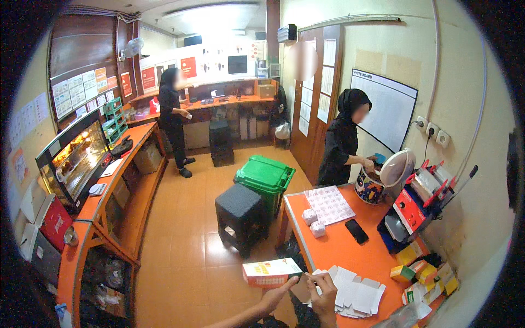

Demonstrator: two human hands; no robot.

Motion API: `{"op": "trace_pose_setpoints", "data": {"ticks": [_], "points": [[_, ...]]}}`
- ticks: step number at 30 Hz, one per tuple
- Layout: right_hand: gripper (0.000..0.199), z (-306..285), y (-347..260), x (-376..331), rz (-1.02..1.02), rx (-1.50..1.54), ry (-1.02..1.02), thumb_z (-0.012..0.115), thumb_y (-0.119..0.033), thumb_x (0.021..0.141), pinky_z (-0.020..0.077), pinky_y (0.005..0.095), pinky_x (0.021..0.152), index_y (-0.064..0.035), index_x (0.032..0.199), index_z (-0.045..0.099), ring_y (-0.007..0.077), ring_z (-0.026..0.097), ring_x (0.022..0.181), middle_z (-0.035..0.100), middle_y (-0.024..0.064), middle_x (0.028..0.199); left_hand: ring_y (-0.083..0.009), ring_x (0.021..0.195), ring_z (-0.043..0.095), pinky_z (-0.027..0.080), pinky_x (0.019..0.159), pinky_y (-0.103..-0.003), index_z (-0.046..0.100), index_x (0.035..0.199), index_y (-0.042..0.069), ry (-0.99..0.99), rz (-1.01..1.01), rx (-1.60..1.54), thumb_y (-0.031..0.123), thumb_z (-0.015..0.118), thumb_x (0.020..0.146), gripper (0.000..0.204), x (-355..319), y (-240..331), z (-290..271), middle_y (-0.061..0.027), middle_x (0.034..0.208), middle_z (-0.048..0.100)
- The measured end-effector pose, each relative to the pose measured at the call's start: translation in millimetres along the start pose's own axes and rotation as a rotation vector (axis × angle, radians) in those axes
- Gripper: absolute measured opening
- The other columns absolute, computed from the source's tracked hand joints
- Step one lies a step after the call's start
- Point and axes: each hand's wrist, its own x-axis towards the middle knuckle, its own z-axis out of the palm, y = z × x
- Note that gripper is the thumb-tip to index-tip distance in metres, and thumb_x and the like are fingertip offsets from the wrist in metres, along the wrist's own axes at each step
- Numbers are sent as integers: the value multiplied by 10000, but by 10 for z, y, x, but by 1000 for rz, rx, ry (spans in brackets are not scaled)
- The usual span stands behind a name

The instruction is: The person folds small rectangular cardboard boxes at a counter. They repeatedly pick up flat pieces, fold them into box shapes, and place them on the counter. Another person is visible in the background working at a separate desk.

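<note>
My left hand [273, 298] and my right hand [324, 295] together hold a small white and orange cardboard box [270, 272] by its right end, low in the view just left of the orange table [339, 246]. Beside my right hand, a pile of flat white unfolded box blanks [355, 292] lies on the table's near end.
On the table are a black phone [356, 231], a patterned sheet [329, 204], small white packs [314, 222], a cup sealing machine [415, 210] and yellow boxes [424, 273]. A person in black [342, 145] works at a rice cooker [377, 183]. A black stool [240, 216], a green bin [265, 177], another person [174, 117] and a counter [109, 186] stand to the left.
</note>
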Motion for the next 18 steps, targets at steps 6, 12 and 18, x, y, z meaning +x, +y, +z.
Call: {"op": "trace_pose_setpoints", "data": {"ticks": [6, 12, 18], "points": [[133, -27, 120, -69, 313, 287, 107, 775, -53, 770, 532, 313, 694, -6, 886, 732, 194, 669, 720, 705, 95, 813, -172, 1195, 572, 477, 983, -369, 587, 1334, 57, -274, 2, -23, 383, 705, 943, 523, 295, -687, -172, -101, 1310, 617], [171, -15, 115, -59, 263, 638, -63, 784, -8, 809, 474, 231, 699, -6, 922, 655, 93, 577, 787, 575, 23, 912, -186, 1187, 576, 476, 986, -374, 588, 1329, 68, -358, 83, 68, 392, 706, 931, 527, 297, -658, -168, -101, 1299, 618], [195, 143, 52, -51, 122, 393, 200, 775, 14, 701, 500, 301, 699, -16, 864, 672, 175, 602, 737, 612, 82, 849, -199, 1179, 580, 475, 989, -380, 588, 1324, 79, -384, 120, 89, 400, 707, 920, 530, 241, -591, -135, -102, 1288, 620]]}}
